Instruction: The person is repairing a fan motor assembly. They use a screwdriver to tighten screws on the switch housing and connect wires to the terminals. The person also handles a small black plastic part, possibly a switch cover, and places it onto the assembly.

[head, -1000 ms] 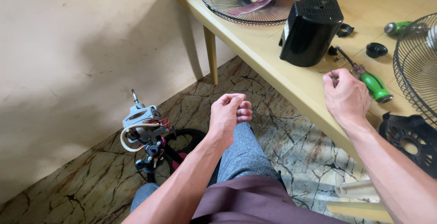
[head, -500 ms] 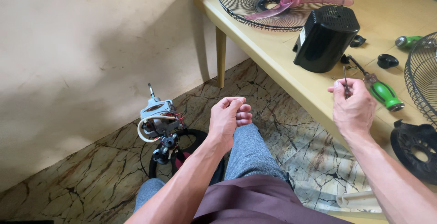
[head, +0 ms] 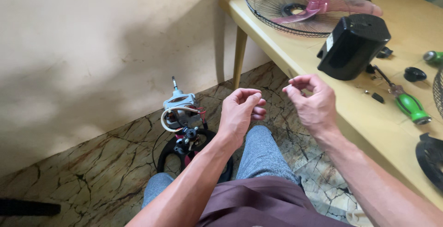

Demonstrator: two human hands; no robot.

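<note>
**Hands meet over a stripped fan motor**

A seated person raises both hands above their knees, beside a yellow table [head: 323, 77]. The right hand [head: 314, 102] pinches thumb and forefinger together on something very small; what it is cannot be made out. The left hand [head: 241, 114] is loosely curled, fingers half closed and gripping nothing, close to the right hand but not touching it.

On the marbled floor [head: 92, 162], below and left of the left hand, the bare fan motor [head: 181, 111] stands upright on its black base [head: 168, 155], shaft pointing up and wires looped at its side.

On the table, a black motor cover [head: 353, 47] sits just beyond the right hand. Behind it lies a wire fan guard [head: 267, 5] with the pink blade [head: 323, 8] resting in it. A green-handled screwdriver [head: 408, 107] lies right of the cover, with a small black knob [head: 414, 74] near it.
</note>
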